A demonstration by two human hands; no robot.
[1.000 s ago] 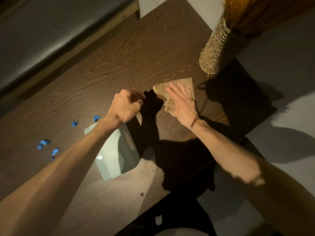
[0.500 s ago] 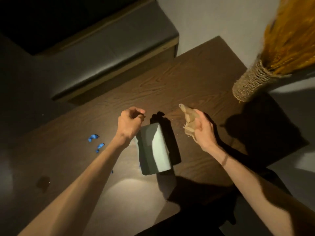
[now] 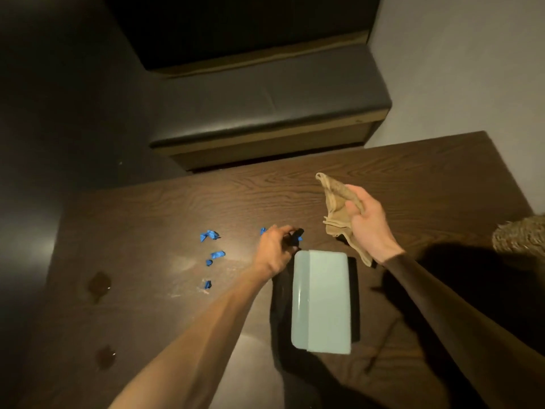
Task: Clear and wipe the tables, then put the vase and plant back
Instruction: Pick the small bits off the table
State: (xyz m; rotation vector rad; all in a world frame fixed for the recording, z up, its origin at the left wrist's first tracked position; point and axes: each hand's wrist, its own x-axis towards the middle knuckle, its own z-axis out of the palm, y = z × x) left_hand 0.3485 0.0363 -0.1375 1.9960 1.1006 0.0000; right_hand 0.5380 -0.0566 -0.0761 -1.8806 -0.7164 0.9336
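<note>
My left hand (image 3: 274,250) is closed around the black top of a pale green spray bottle (image 3: 321,302), which it holds over the dark wooden table (image 3: 413,172). To the right, my right hand (image 3: 368,222) grips a bunched tan cloth (image 3: 336,202) lifted clear of the tabletop. Several crumpled blue scraps (image 3: 209,235) lie on the table left of my left hand. The woven base of the vase (image 3: 522,237) shows at the right edge; its top is cut off.
Two dark wet stains (image 3: 98,284) mark the table's left side, and a pale dusty smear lies near the blue scraps. A dark padded bench (image 3: 265,104) stands just beyond the table's far edge, against a light wall (image 3: 472,69).
My right hand has picked the tan cloth up off the table and holds it bunched. The view has swung left, so the vase slid to the right edge. My left hand keeps the bottle.
</note>
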